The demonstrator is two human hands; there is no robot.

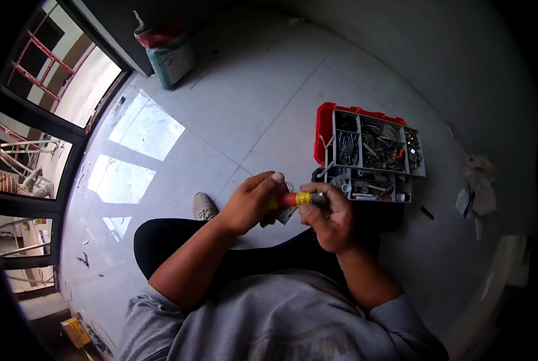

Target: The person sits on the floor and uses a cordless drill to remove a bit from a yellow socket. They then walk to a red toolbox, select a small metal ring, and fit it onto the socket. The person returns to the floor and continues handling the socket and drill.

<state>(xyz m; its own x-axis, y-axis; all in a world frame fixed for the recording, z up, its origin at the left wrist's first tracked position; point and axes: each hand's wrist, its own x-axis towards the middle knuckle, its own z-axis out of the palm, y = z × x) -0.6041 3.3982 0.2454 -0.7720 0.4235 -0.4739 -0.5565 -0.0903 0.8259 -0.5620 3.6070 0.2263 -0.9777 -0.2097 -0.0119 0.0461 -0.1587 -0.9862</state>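
In front of my lap, both hands are on a screwdriver-like tool with a red handle and a yellow band. Its short grey metal end points right. My left hand is closed around the left part of the handle. Fingers and thumb of my right hand pinch the tool near the yellow band and metal end. Below the handle, a flat greyish piece shows between the hands; I cannot make out its kind or which hand holds it.
An open red toolbox stands ahead right, its divided trays full of screws and small parts. A bag leans far left near glass doors. A cloth and a small dark red object lie right on the tiled floor.
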